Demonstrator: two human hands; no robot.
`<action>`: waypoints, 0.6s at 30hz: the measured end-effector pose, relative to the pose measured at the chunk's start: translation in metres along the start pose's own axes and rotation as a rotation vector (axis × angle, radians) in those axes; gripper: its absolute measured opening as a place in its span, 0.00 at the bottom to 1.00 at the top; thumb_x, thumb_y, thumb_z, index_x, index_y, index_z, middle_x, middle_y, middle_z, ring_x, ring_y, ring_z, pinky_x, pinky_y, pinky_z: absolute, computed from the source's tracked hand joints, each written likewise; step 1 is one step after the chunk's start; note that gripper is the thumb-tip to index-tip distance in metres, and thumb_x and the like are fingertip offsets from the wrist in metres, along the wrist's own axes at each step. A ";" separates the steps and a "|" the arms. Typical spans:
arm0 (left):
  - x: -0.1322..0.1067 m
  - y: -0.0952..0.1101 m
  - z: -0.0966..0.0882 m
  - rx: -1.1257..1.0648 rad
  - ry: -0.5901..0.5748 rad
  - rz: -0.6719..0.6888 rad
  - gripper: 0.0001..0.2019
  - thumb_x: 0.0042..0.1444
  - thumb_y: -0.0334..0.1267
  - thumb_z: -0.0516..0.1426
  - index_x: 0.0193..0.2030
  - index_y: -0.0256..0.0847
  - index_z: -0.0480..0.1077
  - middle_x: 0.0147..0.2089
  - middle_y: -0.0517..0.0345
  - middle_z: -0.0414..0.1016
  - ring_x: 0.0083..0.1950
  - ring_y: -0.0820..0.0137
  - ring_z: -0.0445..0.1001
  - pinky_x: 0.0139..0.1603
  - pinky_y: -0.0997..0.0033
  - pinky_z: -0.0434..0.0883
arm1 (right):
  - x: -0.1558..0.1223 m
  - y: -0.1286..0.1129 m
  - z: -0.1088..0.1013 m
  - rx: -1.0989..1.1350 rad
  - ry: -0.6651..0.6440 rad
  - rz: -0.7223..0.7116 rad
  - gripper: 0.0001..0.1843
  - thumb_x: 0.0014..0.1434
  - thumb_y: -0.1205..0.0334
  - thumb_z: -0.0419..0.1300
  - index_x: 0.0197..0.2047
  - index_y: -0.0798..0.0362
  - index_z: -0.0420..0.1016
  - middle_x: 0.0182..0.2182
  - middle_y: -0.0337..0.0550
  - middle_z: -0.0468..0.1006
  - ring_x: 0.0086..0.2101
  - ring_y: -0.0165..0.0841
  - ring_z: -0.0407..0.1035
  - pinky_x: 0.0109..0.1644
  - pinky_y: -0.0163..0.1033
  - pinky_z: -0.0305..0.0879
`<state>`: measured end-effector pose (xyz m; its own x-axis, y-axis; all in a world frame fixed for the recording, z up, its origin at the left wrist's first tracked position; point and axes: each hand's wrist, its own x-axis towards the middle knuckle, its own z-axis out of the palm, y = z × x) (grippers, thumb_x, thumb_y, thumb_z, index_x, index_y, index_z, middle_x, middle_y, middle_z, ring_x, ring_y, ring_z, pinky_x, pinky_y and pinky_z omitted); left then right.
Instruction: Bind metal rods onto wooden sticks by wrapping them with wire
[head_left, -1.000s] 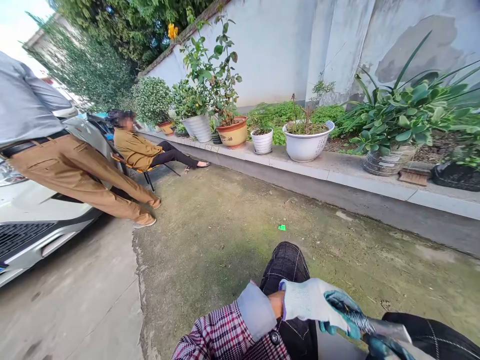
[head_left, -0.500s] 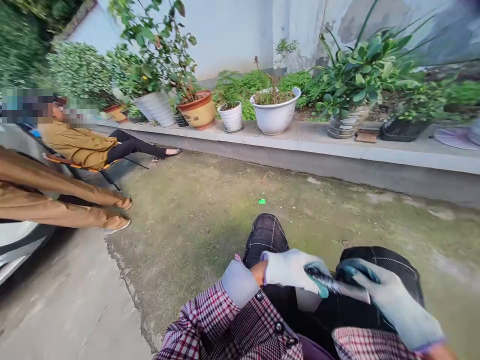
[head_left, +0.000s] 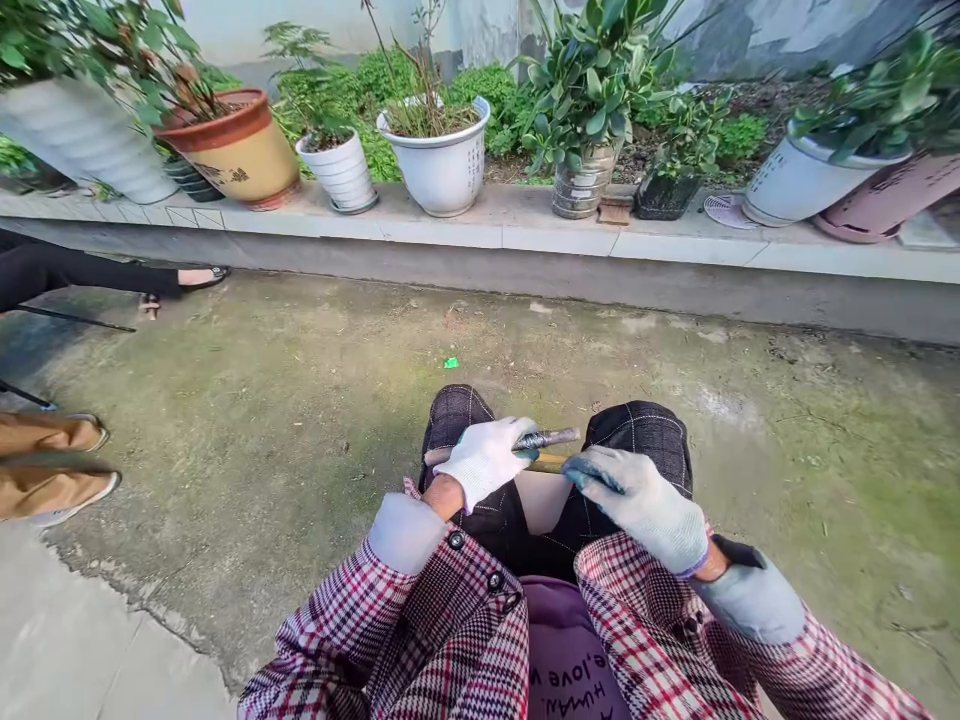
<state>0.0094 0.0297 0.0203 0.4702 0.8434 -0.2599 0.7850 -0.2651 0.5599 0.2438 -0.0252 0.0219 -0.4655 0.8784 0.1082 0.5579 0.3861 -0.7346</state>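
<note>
My left hand (head_left: pixel 486 460), in a white knit glove with dark bluish fingertips, is closed around a grey rod (head_left: pixel 559 437). A shiny dark section of the rod lies near the fingers, and its blunt end points right. Just below it runs a thin yellowish stick (head_left: pixel 553 459) between my two hands. Closed at that stick's right end is my right hand (head_left: pixel 637 503), gloved the same way, with curled fingers. A pale end piece (head_left: pixel 436 456) sticks out left of my left hand; what it belongs to is hidden. Below the hands, a pale flat surface (head_left: pixel 544 500) shows between my knees.
Potted plants line a low ledge (head_left: pixel 442 232) ahead, among them a white pot (head_left: pixel 439 165) and a yellow-brown pot (head_left: pixel 236 150). A small green scrap (head_left: pixel 451 362) lies on the mossy concrete. At the left are one person's brown trouser legs (head_left: pixel 52 465) and another's black-trousered leg (head_left: pixel 97 268).
The view has turned right and down, so the people slide toward the left edge. My right hand has moved off the rod's end, and the yellowish stick now shows.
</note>
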 end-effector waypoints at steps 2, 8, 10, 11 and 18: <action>-0.003 0.008 0.002 0.110 -0.118 0.098 0.10 0.60 0.42 0.56 0.45 0.45 0.75 0.42 0.53 0.79 0.41 0.60 0.78 0.40 0.66 0.69 | 0.004 0.016 -0.007 0.019 0.086 0.114 0.11 0.67 0.60 0.56 0.44 0.49 0.81 0.40 0.43 0.83 0.40 0.36 0.77 0.47 0.39 0.71; -0.008 0.017 0.002 -0.508 -0.174 0.200 0.15 0.55 0.41 0.63 0.48 0.40 0.76 0.46 0.54 0.81 0.46 0.64 0.78 0.48 0.70 0.71 | 0.008 0.058 0.016 0.280 0.147 0.398 0.13 0.60 0.54 0.59 0.36 0.53 0.81 0.33 0.44 0.84 0.36 0.39 0.77 0.42 0.41 0.73; -0.005 0.010 -0.001 -0.703 -0.043 0.142 0.17 0.52 0.39 0.65 0.47 0.36 0.75 0.46 0.51 0.81 0.47 0.64 0.77 0.50 0.70 0.71 | 0.005 0.051 0.030 0.245 0.066 0.341 0.12 0.61 0.55 0.58 0.36 0.52 0.80 0.32 0.43 0.83 0.34 0.38 0.76 0.41 0.40 0.73; -0.003 0.005 -0.001 -0.736 0.023 0.097 0.17 0.50 0.38 0.65 0.47 0.34 0.75 0.46 0.50 0.80 0.47 0.64 0.77 0.49 0.69 0.71 | 0.004 0.042 0.034 0.204 0.016 0.288 0.12 0.63 0.56 0.58 0.36 0.52 0.80 0.31 0.42 0.82 0.34 0.37 0.76 0.42 0.40 0.72; 0.004 -0.003 0.020 -0.024 -0.135 0.051 0.10 0.56 0.41 0.59 0.44 0.44 0.77 0.40 0.51 0.80 0.40 0.59 0.78 0.41 0.64 0.70 | -0.001 0.009 0.018 0.028 -0.114 0.063 0.13 0.68 0.61 0.53 0.45 0.48 0.80 0.41 0.45 0.84 0.42 0.37 0.77 0.52 0.42 0.73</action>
<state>0.0173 0.0244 0.0020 0.5604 0.7581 -0.3335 0.7495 -0.2930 0.5936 0.2365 -0.0277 0.0033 -0.5064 0.8622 -0.0142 0.5699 0.3223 -0.7559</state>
